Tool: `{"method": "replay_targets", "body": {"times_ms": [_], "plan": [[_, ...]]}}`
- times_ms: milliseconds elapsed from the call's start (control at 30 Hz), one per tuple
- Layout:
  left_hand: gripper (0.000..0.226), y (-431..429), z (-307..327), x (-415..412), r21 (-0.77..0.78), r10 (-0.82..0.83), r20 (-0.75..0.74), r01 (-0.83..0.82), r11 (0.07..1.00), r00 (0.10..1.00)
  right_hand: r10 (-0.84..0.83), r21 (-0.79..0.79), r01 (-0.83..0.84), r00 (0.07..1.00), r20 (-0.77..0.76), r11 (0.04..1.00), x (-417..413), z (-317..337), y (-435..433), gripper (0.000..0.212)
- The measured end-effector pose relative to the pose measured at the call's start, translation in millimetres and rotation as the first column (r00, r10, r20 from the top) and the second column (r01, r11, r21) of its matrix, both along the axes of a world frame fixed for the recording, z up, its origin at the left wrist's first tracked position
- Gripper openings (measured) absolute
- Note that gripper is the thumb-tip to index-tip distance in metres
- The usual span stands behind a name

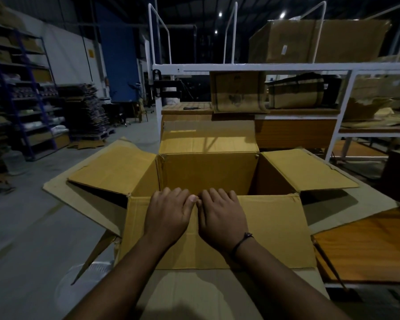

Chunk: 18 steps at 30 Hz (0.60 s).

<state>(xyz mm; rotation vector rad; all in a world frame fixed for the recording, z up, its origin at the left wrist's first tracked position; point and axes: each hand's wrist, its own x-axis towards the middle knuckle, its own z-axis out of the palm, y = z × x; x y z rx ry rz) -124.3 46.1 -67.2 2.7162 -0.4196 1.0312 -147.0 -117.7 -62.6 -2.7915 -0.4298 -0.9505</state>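
We are holding the box [208, 172] by its near rim, and it is sitting right under our hands, open at the top with all four flaps folded out. Our left hand [169, 213] and right hand [222, 215] are lying side by side on the near flap [275, 227], thumbs touching each other. The fingers [173, 192] are bending over the fold and down into the box. The fingertips are dropping out of sight in the dim light, so they seem to be hooking the rim, though we cannot see it plainly. Both hands are closing on the cardboard. A dark band [243, 241] is circling our right wrist.

Outward from the grip, the left flap [111, 169] is spreading away beside the left hand and the right flap [305, 169] beside the right hand. The far flap [208, 139] is standing up beyond the fingers. A flat sheet [83, 204] of cardboard is lying under the box and reaching out on both sides of our hands. An orange table [367, 245] is showing to the right of the right hand. Beyond the far flap a white rack [263, 66] is carrying a carton [319, 40] on top and a bag [296, 91] beneath. Well off to the left of the left hand, blue shelves [32, 88] are standing along the wall.
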Motion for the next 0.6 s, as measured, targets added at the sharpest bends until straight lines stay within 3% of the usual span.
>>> {"method": "replay_targets", "body": {"times_ms": [167,600], "plan": [[0.033,22,-3,-1,-0.029,0.007,0.025,-0.006,1.0,1.0,-0.067,0.016,0.067,0.998,-0.007,0.998,-2,-4,-35,0.044],[0.046,35,-5,1,-0.037,-0.004,-0.01,0.004,0.999,1.0,-0.133,0.005,0.133,0.991,0.021,0.991,-2,-6,-57,0.045]]}}
